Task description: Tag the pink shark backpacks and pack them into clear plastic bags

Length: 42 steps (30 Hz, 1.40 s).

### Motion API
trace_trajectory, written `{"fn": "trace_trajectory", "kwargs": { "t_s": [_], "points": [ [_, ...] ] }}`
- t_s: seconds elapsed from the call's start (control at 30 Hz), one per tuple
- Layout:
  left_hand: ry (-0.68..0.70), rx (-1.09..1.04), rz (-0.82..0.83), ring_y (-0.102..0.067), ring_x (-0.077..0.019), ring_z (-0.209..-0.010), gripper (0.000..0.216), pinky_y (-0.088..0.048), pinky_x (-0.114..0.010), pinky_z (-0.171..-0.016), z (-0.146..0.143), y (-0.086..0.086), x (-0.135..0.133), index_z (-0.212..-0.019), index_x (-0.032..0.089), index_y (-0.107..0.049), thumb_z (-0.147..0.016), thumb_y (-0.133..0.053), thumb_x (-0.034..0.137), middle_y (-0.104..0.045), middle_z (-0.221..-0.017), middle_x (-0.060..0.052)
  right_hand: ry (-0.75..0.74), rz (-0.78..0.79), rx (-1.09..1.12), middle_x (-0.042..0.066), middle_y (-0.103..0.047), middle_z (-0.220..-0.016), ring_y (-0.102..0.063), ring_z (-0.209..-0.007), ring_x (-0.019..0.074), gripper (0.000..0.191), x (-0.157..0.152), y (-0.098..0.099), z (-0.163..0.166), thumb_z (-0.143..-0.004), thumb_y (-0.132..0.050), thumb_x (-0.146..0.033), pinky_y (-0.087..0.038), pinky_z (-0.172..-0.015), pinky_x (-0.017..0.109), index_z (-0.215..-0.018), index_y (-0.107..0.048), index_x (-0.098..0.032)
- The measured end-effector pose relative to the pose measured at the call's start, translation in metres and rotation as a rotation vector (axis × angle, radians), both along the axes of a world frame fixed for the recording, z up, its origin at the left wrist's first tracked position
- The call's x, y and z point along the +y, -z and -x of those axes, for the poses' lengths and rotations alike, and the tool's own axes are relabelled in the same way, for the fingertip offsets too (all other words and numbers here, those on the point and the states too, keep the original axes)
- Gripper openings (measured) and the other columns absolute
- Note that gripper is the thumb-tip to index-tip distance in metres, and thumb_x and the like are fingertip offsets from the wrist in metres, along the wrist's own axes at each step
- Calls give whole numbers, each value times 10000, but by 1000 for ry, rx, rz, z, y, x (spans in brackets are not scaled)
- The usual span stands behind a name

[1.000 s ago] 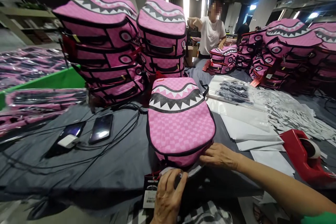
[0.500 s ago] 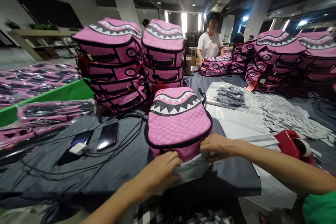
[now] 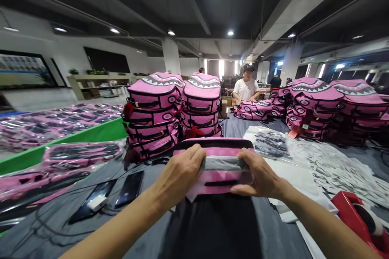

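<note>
A pink backpack (image 3: 223, 151) with black trim is tipped up in front of me, its narrow end facing me. Across this end lies a strip of greyish, see-through plastic film (image 3: 225, 163). My left hand (image 3: 184, 170) grips the left edge, fingers curled over the film and the bag; a loose corner of film hangs below it. On the opposite edge, my right hand (image 3: 259, 174) is closed with the thumb below and the fingers above. The shark-mouth print seen earlier on this bag is out of sight.
Stacked pink backpacks (image 3: 153, 119) stand behind, with more stacks (image 3: 316, 97) at right. Two phones (image 3: 129, 188) and cables lie left. Plastic-wrapped bags (image 3: 82, 156) sit beside a green divider (image 3: 67, 141). A red tape dispenser (image 3: 354, 214) and white strips (image 3: 331, 170) are right. A person (image 3: 246, 89) works opposite.
The backpack has gone from lying with its printed front up to being tipped, end toward me. Both hands rose with it onto its sides. My view has tilted upward.
</note>
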<state>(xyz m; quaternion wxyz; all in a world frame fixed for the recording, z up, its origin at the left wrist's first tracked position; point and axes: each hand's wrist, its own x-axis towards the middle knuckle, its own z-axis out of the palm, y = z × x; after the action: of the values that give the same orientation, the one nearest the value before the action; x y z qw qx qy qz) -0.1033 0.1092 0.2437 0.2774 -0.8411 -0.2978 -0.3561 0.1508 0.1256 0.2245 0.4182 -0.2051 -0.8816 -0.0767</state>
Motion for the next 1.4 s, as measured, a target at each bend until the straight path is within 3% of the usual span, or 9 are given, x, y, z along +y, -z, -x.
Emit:
{"fn": "trace_trajectory", "kwargs": {
  "t_s": [0.1, 0.23, 0.3, 0.47, 0.6, 0.8, 0.9, 1.13, 1.4],
  "points": [
    [13, -11, -72, -500, -137, -614, 193, -380, -235, -565, 4, 4, -1, -826, 212, -449, -917, -373, 61, -494, -723, 29, -81, -29, -60, -20, -471, -787, -435, -629, 133, 134, 2, 3, -4, -986, -552, -281, -332, -564, 251, -956, -440, -213],
    [204, 107, 494, -564, -96, -679, 96, -429, -170, -570, 15, -6, -17, -945, 206, -491, -909, -575, 178, -587, -832, 56, -39, -131, 103, -23, -441, -739, -436, -619, 142, 129, 11, 14, -3, -959, -431, -121, -336, -567, 262, -881, -425, -224],
    [217, 178, 609, -596, -93, -736, 151, -462, -161, -622, 20, -7, -23, -1002, 212, -504, -908, -619, 184, -618, -910, 55, -23, -148, 145, -33, -421, -720, -405, -588, 133, 160, 12, 18, -1, -953, -421, -97, -306, -549, 265, -858, -416, -226],
    [142, 115, 228, -565, -126, -693, 178, -446, -212, -616, 27, 15, -15, -925, 207, -480, -911, -449, 33, -580, -816, 22, -158, 65, -128, -7, -517, -827, -475, -679, 139, 232, 0, 13, -5, -916, -674, -281, -370, -586, 245, -993, -470, -199],
    [69, 53, -134, -477, -143, -614, 270, -416, -246, -598, 25, 37, -10, -866, 210, -458, -872, -358, -41, -479, -712, 30, -225, 227, -372, 20, -546, -918, -511, -776, 146, 288, -8, 6, -12, -881, -629, -73, -442, -676, 232, -1082, -462, -194],
    [77, 93, 217, -578, -191, -720, 307, -487, -285, -632, 21, 52, -39, -936, 219, -437, -677, -526, 81, -575, -822, -8, -83, -124, -179, 0, -485, -793, -441, -663, 158, 235, -8, 31, 1, -888, -403, -1, -379, -588, 253, -992, -454, -206],
    [63, 145, 173, -598, -205, -752, 340, -495, -304, -666, 22, 59, -45, -951, 224, -438, -690, -497, 14, -605, -845, -16, 4, -221, -36, -3, -467, -750, -428, -634, 171, 228, -13, 52, 7, -880, -389, -13, -353, -579, 278, -961, -453, -217],
    [28, -80, -80, -454, -168, -619, 242, -430, -291, -608, 13, 94, -38, -844, 190, -479, -951, -367, 5, -503, -684, 3, -46, -76, -111, 24, -530, -792, -468, -675, 178, 232, -29, 85, 9, -891, -434, -14, -404, -615, 282, -1036, -465, -193],
    [-16, -130, -40, -550, -190, -714, 177, -476, -315, -682, -2, 115, -55, -915, 152, -552, -919, -425, 29, -587, -746, -43, 71, -222, 221, 26, -517, -761, -451, -675, 182, 229, -28, 110, 24, -930, -428, 3, -411, -620, 318, -968, -530, -198]
  ]
}}
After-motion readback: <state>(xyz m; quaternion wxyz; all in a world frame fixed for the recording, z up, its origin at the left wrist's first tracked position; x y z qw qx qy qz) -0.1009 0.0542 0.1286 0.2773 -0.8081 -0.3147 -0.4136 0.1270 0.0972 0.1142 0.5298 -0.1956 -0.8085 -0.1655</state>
